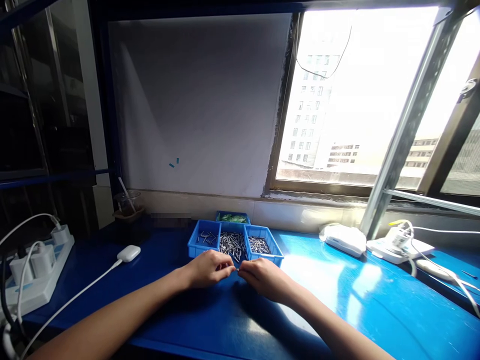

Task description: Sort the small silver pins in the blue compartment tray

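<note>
Just in front of the blue bins, my left hand (210, 268) and my right hand (264, 278) meet almost fingertip to fingertip, both pinched. A tiny shiny metal pin (237, 270) shows between them; its exact kind is too small to make out. Behind my left hand stands a blue bin (192, 246) with a few thin dark metal pins (207, 238). A heap of metal pins (232, 245) lies in the middle, and another blue bin (278, 251) behind my right hand holds more small metal pieces (259, 245).
A blue bin (233, 214) at the back holds green items. On the left are a power strip (48, 282), a white charging case (128, 253) on a cable and a drink cup (128, 205). A white package (343, 240) and another power strip (420, 248) lie right.
</note>
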Demonstrator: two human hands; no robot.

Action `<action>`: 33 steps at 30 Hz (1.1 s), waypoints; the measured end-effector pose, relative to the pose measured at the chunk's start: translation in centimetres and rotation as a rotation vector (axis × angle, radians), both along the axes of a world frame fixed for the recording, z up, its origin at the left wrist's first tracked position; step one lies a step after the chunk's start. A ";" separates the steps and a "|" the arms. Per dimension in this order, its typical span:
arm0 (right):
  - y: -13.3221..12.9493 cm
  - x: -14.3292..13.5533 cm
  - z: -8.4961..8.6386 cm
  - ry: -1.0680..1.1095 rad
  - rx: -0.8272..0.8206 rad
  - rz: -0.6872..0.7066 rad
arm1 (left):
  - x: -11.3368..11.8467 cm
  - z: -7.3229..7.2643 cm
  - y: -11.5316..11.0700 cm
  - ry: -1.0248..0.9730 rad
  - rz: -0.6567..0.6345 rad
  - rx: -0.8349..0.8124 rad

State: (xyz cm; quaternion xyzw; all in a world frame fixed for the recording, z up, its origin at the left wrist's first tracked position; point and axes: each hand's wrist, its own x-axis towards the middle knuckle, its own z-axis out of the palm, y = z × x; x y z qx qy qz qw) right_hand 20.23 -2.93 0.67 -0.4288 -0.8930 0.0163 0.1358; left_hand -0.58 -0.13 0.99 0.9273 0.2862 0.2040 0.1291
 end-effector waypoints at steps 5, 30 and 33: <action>-0.2 0.4 1.0 0.081 0.015 -0.002 | -0.2 -0.1 0.0 0.158 0.018 0.099; 0.2 0.1 0.4 0.149 -0.151 0.049 | 0.2 -0.9 0.2 -0.135 -0.104 0.003; 0.0 0.2 0.8 0.140 -0.089 0.028 | 0.2 -0.5 -0.1 -0.097 -0.057 -0.048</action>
